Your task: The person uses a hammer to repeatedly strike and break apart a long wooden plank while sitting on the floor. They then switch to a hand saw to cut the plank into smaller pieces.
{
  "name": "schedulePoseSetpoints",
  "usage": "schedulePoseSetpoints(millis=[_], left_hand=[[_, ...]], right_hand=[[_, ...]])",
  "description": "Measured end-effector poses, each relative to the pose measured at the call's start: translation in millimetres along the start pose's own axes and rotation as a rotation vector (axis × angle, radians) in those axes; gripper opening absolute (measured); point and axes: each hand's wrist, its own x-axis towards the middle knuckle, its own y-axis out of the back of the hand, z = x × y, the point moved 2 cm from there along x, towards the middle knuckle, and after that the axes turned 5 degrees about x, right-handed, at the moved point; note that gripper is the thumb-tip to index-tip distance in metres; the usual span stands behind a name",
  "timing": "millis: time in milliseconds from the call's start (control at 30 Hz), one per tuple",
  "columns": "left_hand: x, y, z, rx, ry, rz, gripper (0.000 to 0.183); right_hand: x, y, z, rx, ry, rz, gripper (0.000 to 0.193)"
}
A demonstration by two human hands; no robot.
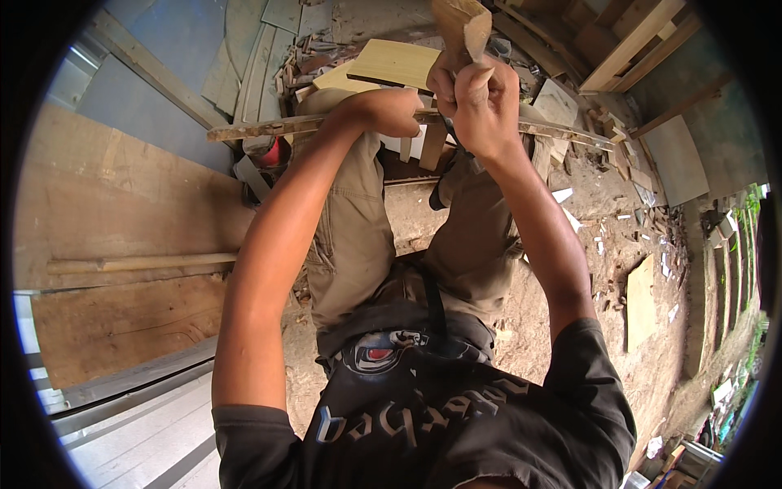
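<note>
A long, thin wooden strip [269,129] runs crosswise in front of my knees, its ends reaching out to both sides. My left hand [395,112] is closed on the strip near its middle, the fingers curled and partly hidden. Just to the right, my right hand [485,106] makes a fist around a tool's thick wooden handle [463,31], which rises toward the camera. The hand covers most of the tool; a narrow dark part shows below the fist, too little to name the tool's kind. Pale wooden boards [395,62] lie beyond my hands.
Wood scraps [293,69] are heaped at the far left. A wooden frame [631,45] stands at the far right. Chips and a thin board [640,303] lie on the dirt floor to my right. Large wooden panels [122,179] and a pole [142,263] are on my left.
</note>
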Motion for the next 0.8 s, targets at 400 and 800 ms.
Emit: schedulePoseSetpoints(millis=[400, 800], left_hand=[[-10, 44, 10, -0.39, 0.548, -0.331, 0.024], [-8, 41, 28, -0.306, 0.542, -0.272, 0.031]], right_hand=[[-3, 97, -45, 0.38, 0.132, 0.342, 0.049], [-11, 48, -2, -0.698, -0.534, 0.083, 0.033]])
